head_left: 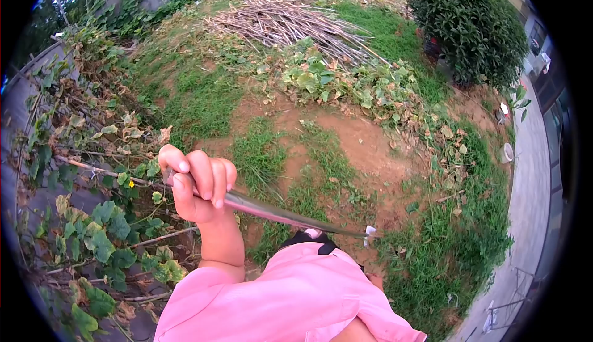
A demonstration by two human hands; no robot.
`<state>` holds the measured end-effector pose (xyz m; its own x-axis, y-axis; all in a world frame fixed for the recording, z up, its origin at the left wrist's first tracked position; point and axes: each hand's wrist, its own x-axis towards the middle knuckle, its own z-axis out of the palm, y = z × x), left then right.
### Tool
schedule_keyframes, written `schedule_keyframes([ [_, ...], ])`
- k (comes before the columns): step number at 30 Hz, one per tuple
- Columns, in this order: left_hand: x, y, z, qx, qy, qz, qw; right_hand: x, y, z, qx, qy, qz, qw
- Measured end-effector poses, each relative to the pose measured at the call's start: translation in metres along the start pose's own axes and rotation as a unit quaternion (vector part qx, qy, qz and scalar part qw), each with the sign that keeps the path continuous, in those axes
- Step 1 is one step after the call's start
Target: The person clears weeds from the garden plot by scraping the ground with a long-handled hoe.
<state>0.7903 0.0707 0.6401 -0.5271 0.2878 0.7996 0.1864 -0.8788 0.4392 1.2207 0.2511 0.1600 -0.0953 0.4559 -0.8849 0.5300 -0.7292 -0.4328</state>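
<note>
My left hand [201,178] is raised on the left, its fingers wrapped round the long smooth handle of a hoe [278,210]. The handle slants down to the right, passing in front of my body. At its far end a small bright blade [370,236] sits low over the soil and grass. The pink shirt [272,295] fills the bottom of the view. A bit of bare arm shows at the lower edge, but my right hand is out of sight.
Climbing vines [111,237] on sticks stand close on the left. A heap of dry stalks [290,24] lies ahead, with wilted vines [346,82] before it. A round bush [469,27] grows at the back right, and a concrete path [528,187] runs along the right.
</note>
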Motion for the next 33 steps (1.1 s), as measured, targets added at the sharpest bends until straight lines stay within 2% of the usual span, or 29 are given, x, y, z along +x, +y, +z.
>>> schedule_keyframes([
  [11,0.001,-0.002,-0.001,-0.008,-0.011,-0.007,1.0,-0.001,-0.003,-0.006,-0.059,-0.007,-0.019,0.998],
  [20,0.003,-0.005,0.001,-0.013,-0.013,-0.011,1.0,-0.004,-0.012,-0.006,-0.051,-0.012,-0.012,0.999],
  [31,0.006,-0.01,0.003,-0.003,-0.005,-0.006,1.0,0.019,0.006,-0.01,-0.099,-0.012,-0.03,0.995],
  [33,0.007,-0.01,0.004,-0.009,-0.013,-0.009,1.0,0.024,0.013,-0.01,-0.044,-0.016,-0.011,0.999],
])
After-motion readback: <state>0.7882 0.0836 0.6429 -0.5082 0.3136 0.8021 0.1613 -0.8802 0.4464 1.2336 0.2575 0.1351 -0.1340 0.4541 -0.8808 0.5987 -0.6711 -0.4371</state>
